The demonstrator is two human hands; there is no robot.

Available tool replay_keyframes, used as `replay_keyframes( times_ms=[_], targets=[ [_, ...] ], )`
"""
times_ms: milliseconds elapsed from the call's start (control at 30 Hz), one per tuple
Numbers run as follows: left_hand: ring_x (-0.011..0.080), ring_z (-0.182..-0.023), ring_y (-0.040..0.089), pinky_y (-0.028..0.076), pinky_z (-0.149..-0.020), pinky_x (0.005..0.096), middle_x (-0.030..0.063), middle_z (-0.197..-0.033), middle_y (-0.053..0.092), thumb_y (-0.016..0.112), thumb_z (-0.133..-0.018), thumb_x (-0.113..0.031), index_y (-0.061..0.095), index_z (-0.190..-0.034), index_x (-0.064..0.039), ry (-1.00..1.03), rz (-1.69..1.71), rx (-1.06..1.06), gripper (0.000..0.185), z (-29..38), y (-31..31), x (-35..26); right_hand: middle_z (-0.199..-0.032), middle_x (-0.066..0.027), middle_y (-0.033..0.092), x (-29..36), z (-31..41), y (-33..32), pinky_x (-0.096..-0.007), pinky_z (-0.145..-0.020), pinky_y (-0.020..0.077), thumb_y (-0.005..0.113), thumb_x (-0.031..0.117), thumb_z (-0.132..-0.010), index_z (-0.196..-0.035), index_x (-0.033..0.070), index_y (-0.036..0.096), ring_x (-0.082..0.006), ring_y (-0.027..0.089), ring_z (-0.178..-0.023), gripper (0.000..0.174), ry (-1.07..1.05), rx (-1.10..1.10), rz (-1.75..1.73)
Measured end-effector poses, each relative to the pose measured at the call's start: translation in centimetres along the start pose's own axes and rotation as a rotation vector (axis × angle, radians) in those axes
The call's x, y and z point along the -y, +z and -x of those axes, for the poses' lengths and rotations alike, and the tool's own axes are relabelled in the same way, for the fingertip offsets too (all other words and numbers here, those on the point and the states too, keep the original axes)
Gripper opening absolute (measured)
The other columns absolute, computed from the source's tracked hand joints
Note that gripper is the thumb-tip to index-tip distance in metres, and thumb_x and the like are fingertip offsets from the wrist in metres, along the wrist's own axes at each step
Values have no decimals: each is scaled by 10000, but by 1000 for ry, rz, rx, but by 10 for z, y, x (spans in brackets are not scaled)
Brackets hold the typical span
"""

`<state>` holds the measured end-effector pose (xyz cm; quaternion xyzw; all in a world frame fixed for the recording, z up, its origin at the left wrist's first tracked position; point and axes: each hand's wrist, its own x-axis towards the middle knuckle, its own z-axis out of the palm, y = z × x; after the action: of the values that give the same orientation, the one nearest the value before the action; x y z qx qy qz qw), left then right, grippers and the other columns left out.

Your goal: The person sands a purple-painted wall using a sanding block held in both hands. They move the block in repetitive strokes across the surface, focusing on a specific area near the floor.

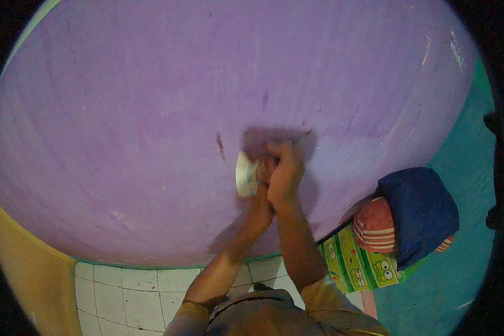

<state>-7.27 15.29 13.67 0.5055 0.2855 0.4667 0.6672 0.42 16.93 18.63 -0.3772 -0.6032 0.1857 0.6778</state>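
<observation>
Before me rises a purple painted wall (pixel 172 84). My left hand (pixel 265 178) is closed around a whitish, curved, cup-like object (pixel 244 175) that bears faint markings; its exact kind is unclear. Right beside it and slightly higher, my right hand (pixel 284 172) has curled fingers and touches or nearly touches the left. Blur and shadow hide whether the right hand holds anything. A dark shadow falls on the wall around both hands. Small reddish-brown and dark marks show on the wall, one of them just left of the whitish object.
At the lower right a dark blue cloth (pixel 426 214) lies over a red item with white stripes (pixel 374 224), on a green surface with cartoon frogs (pixel 353 266). A teal wall (pixel 445 290) stands behind. White floor tiles (pixel 138 290) lie below, beside a yellow wall (pixel 21 260) at left.
</observation>
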Motion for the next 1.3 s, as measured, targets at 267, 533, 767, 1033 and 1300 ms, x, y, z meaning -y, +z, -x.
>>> replay_keyframes(
  times_ms=[267,533,767,1033,1300],
  targets=[
    [210,-990,376,383,-746,302,129,-1127,352,227,-847,-346,245,-1187,-37,316,-630,-410,460,8,17,66,-734,-50,423,-32,36,1,-267,-587,368,470,121,-682,-655,19,475,-150,411,-668,105,64,-85,-135],
    [187,-1001,359,370,-764,306,108,-1135,338,216,-845,-343,234,-1192,-27,176,-216,-275,469,18,43,17,-526,-29,390,-14,8,-11,-294,-569,364,495,107,-661,-595,40,459,-144,397,-526,100,77,-32,-46],
    [184,-920,397,367,-726,305,103,-1052,403,251,-837,-339,288,-1124,-11,348,-604,-330,437,-17,35,35,-613,-17,429,-7,-17,-24,-260,-509,384,488,77,-681,-672,65,501,-133,439,-631,20,-441,-110,275],
    [172,-786,442,401,-614,307,118,-983,450,269,-833,-255,364,-1021,41,45,-245,-415,364,1,39,121,-661,-37,464,-67,36,-38,-240,-418,331,482,37,-675,-680,43,502,-113,419,-547,21,471,199,-260],
    [165,-764,462,403,-607,286,119,-942,474,268,-827,-237,319,-1092,41,343,-561,-389,388,-44,50,48,-633,-68,475,-16,-40,-41,-332,-594,337,565,18,-569,-681,32,479,-239,440,-620,141,-254,-26,119]
  ],
)
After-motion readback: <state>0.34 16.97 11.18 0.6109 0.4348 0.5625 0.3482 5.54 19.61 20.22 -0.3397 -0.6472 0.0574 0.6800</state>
